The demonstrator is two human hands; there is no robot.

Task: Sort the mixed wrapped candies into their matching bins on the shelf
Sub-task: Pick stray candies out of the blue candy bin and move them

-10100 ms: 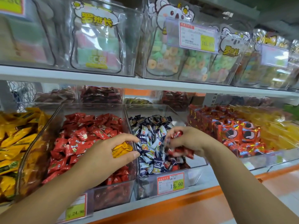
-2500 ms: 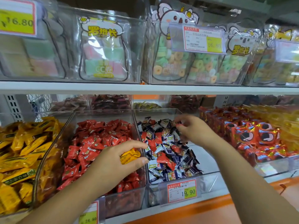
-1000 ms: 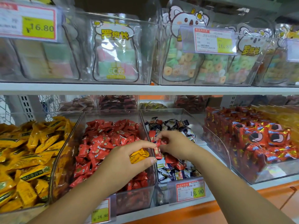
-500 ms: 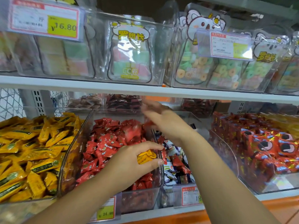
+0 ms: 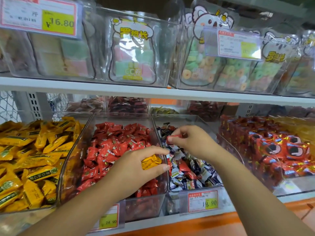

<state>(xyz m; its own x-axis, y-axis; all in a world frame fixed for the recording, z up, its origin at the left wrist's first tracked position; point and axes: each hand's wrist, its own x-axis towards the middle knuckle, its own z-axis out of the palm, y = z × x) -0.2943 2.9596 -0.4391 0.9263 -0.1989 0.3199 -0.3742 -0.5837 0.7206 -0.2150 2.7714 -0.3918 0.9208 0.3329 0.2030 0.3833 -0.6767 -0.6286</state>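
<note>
Spanning the scene, the shelf (image 5: 170,218) carried clear bins in a row. The yellow bin (image 5: 20,217) stood at the left, the red bin (image 5: 119,114) beside it, and the mixed bin (image 5: 201,118) to its right. Stray red sweets (image 5: 184,166) remained among the blue-and-white ones, so sorting was judged part done. The left hand (image 5: 136,166), over the red bin's near right corner, curled fingers and thumb round a yellow sweet (image 5: 150,161) not yet returned. The right hand (image 5: 192,142), over the mixed bin, pinched a red sweet (image 5: 173,137) between thumb and fingertips. Half a second earlier it was above the red bin; the left grip was unchanged.
</note>
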